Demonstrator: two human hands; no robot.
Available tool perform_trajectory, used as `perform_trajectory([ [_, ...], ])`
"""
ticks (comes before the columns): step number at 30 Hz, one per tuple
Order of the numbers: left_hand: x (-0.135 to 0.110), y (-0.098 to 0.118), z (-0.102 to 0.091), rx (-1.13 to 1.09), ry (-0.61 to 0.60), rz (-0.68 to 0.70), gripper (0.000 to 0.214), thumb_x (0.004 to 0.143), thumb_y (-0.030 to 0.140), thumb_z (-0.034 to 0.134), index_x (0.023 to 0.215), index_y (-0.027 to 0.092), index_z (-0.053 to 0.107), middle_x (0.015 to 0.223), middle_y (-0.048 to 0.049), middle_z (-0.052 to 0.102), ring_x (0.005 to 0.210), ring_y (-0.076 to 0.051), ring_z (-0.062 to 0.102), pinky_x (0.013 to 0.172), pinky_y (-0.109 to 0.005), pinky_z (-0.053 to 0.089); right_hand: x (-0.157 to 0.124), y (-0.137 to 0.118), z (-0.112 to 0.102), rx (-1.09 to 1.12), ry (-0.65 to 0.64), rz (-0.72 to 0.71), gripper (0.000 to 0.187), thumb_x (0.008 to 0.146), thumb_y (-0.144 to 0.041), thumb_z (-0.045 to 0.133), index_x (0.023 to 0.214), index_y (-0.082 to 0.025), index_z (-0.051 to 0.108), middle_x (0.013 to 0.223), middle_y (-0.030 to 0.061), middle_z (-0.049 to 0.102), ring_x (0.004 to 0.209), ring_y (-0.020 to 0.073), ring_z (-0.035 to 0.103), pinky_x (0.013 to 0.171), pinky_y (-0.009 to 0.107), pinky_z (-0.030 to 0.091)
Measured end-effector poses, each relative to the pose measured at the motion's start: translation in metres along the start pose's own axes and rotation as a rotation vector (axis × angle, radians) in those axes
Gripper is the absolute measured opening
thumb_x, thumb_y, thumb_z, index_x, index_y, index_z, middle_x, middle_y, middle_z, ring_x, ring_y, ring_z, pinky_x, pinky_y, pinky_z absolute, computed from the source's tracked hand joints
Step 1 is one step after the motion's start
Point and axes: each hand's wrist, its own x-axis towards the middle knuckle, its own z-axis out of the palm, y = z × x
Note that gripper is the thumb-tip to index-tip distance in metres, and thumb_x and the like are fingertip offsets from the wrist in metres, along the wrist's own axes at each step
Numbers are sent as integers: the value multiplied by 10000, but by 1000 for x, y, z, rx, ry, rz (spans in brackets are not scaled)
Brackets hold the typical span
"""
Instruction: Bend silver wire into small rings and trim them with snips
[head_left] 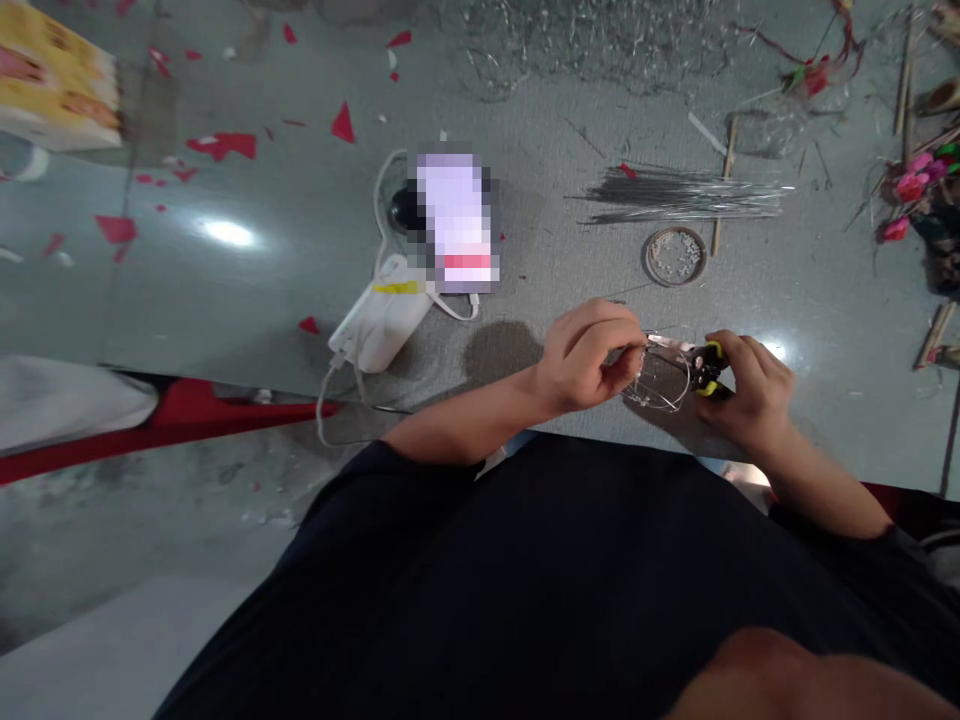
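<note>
Between my hands, close to the table's front edge, is a small piece of bent silvery wire with thin loops. My left hand is closed in a pinch on the wire, thumb against the fingers. In my right hand are pliers with black and yellow handles, their jaws pointing left toward my left fingertips. The jaws reach the wire, but I cannot tell exactly what sits between them. Just beyond my hands stands a round dish of small white beads. Behind it lies a bundle of straight wires.
On the left, a phone, blurred out, is cabled to a white power bank. Red scraps are scattered at the far left near a yellow box. Tangled wire pieces lie at the back; artificial flowers are at right.
</note>
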Motion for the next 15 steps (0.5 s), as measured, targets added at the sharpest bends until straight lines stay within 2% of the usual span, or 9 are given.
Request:
perform_trajectory([
  [3,7,2,1,-53,58,20,523,1349,730,586,1354,234,750,974,-11,794,647,-143,690,546,-255,570,0,-1,1,-16,14,-12,573,810,-275,700,1381,-233,712,986,77,728,807,308,700,746,420,574],
  [6,9,3,1,-81,87,16,496,1355,699,607,1414,230,758,979,-7,801,634,-136,684,529,-248,555,0,-3,1,-18,16,-8,537,837,-278,710,1372,-232,708,989,80,731,806,306,703,748,423,578],
  [11,5,0,3,-165,89,-16,352,1356,573,693,1449,240,759,948,12,781,613,-133,674,512,-241,530,-1,-4,2,-33,19,16,522,834,-282,717,1353,-229,708,981,85,732,813,314,708,750,433,579],
  [15,1,-1,1,-129,40,-20,298,1349,499,703,1481,235,749,966,1,783,632,-143,676,541,-256,552,0,-5,2,-45,30,20,537,833,-288,718,1368,-235,711,976,85,737,805,321,711,755,442,587],
])
